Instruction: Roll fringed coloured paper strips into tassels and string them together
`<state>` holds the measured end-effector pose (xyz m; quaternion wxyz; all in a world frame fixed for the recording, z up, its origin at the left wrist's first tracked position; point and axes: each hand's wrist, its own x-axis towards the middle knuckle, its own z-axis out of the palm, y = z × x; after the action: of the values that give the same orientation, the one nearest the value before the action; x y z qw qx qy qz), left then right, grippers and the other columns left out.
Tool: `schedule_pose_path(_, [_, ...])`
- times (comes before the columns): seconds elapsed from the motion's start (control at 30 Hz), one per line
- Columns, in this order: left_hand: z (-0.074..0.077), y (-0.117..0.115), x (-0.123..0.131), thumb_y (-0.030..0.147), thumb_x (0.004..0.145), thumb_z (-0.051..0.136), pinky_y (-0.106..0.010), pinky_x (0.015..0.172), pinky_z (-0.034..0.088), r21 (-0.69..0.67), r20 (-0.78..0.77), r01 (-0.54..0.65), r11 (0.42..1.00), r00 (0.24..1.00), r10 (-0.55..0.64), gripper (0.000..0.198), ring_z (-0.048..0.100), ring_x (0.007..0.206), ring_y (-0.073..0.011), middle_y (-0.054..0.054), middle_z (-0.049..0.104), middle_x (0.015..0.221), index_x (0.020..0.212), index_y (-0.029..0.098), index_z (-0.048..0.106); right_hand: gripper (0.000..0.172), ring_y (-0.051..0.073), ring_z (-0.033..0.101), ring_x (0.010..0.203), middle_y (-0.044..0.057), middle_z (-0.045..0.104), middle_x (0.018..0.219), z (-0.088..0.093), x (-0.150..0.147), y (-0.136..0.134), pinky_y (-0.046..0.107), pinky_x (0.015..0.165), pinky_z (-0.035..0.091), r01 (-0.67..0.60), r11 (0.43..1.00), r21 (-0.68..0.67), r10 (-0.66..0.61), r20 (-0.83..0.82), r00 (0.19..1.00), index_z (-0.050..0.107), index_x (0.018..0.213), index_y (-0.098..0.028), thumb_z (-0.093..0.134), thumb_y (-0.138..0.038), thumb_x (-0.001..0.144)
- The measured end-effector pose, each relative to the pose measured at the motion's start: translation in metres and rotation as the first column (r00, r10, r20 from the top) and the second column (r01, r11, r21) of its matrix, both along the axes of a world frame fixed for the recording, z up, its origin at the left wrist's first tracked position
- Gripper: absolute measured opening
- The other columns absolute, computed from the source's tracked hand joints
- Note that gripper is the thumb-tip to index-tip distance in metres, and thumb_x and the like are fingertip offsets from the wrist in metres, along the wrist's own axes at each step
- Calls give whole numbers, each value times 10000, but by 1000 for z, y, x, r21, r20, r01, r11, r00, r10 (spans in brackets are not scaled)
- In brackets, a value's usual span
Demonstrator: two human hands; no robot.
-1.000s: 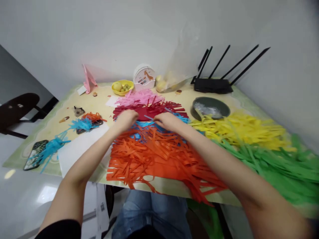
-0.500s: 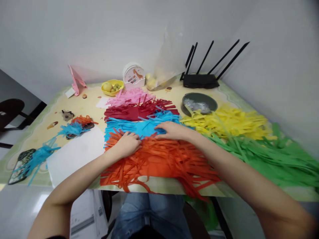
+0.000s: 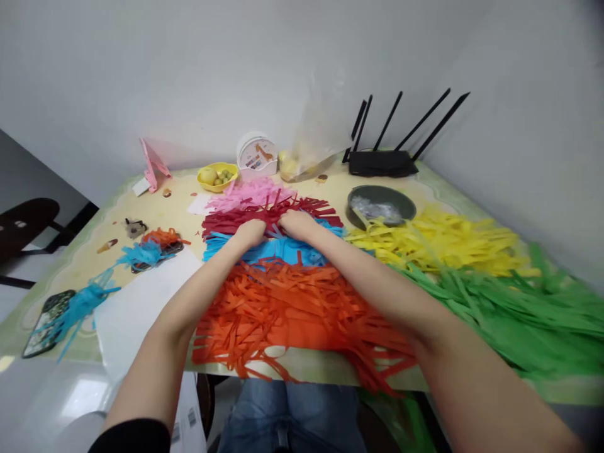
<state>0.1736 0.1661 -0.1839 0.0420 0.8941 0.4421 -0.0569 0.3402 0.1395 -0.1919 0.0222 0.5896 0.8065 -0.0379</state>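
Layered across the table lie sheets with cut fringes: pink strips (image 3: 252,190) at the back, then dark red strips (image 3: 224,221), blue strips (image 3: 278,251), and orange strips (image 3: 287,308) nearest me. My left hand (image 3: 252,233) rests where the blue and dark red layers meet, its fingers curled and closed. Just right of it, my right hand (image 3: 296,223) is also closed, down among the dark red strips. The fingertips of both hands are hidden, so what they grip does not show.
Yellow strips (image 3: 448,242) and green strips (image 3: 509,314) spread to the right, beside a dark bowl (image 3: 406,204) holding clear plastic. Behind stand a black router (image 3: 382,163), a plastic bag (image 3: 314,138) and a yellow fruit dish (image 3: 207,184). White paper (image 3: 141,308) lies left.
Both hands have moved away from me, from the blue and orange border to the blue and dark red one. Their fingers have curled closed. The view has tilted up slightly.
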Motion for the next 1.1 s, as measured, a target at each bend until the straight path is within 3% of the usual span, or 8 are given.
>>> schedule_pose_path(0.1, [-6, 7, -6, 336, 884, 690, -331, 972, 530, -23, 7, -10, 1000, 1000, 10, 344, 695, 1128, -292, -172, 734, 1195, 1159, 135, 734, 264, 223, 673, 1101, 97, 703, 1160, -4, 8, 5, 452, 969, 556, 17, 1000, -4, -17, 15, 1000, 686, 1113, -128, 625, -352, 988])
schedule_pose_path(0.37, [-2, 28, -8, 399, 909, 668, -296, 926, 526, -92, 63, -8, 996, 998, 14, 302, 711, 1060, -253, -106, 776, 1136, 1090, 187, 783, 268, 224, 669, 1105, 92, 701, 1167, -11, 9, 16, 445, 957, 555, 65, 998, -6, -65, -22, 998, 683, 1122, -138, 618, -361, 989])
schedule_pose_path(0.5, [-2, 32, -6, 344, 917, 648, -285, 929, 524, -89, 79, -31, 996, 996, 38, 260, 711, 1045, -236, -98, 780, 1124, 1069, 186, 788, 230, 229, 661, 1110, 91, 699, 1174, -12, 8, 18, 431, 944, 548, 77, 997, 18, -76, -50, 996, 675, 1124, -140, 611, -313, 987])
schedule_pose_path(0.57, [-2, 32, -5, 257, 912, 624, -292, 947, 519, -72, 83, -55, 996, 995, 61, 232, 708, 1058, -237, -101, 779, 1122, 1058, 182, 788, 205, 251, 657, 1114, 120, 704, 1171, -7, 8, 15, 406, 930, 537, 75, 996, 38, -73, -64, 995, 673, 1120, -126, 607, -249, 970])
schedule_pose_path(0.7, [-7, 33, -3, 176, 880, 596, -332, 926, 530, -18, 104, -122, 992, 987, 123, 226, 709, 1060, -270, -139, 773, 1087, 1007, 159, 782, 343, 328, 559, 1268, 226, 630, 1319, 6, -3, -3, 426, 1032, 453, 28, 992, 123, -16, -97, 995, 596, 1273, -63, 543, -212, 969])
schedule_pose_path(0.8, [-8, 30, 0, 172, 880, 576, -328, 888, 534, 33, 140, -174, 984, 976, 168, 213, 718, 1016, -265, -147, 772, 1028, 975, 153, 766, 338, 320, 586, 1230, 237, 663, 1249, 4, -22, -19, 429, 1044, 447, -54, 993, 100, 65, -104, 992, 621, 1250, -40, 448, -190, 1001])
schedule_pose_path(0.93, [0, 18, 4, 171, 930, 478, -371, 947, 501, 171, 234, -235, 957, 953, 192, 273, 688, 1092, -284, -163, 746, 1100, 1078, 138, 705, 325, 278, 597, 1244, 176, 649, 1308, -14, -47, -19, 450, 1073, 465, -86, 996, 17, 88, -122, 989, 635, 1259, -79, 580, -241, 983])
schedule_pose_path(1.1, [25, 17, -11, 195, 975, 402, -427, 1031, 429, 313, 416, -382, 869, 878, 236, 291, 633, 1191, -313, -181, 704, 1173, 1147, 131, 628, 416, 275, 604, 1233, 125, 590, 1390, -27, -56, 4, 520, 1031, 517, 80, 996, -32, -85, -192, 978, 593, 1336, -165, 637, -368, 975])
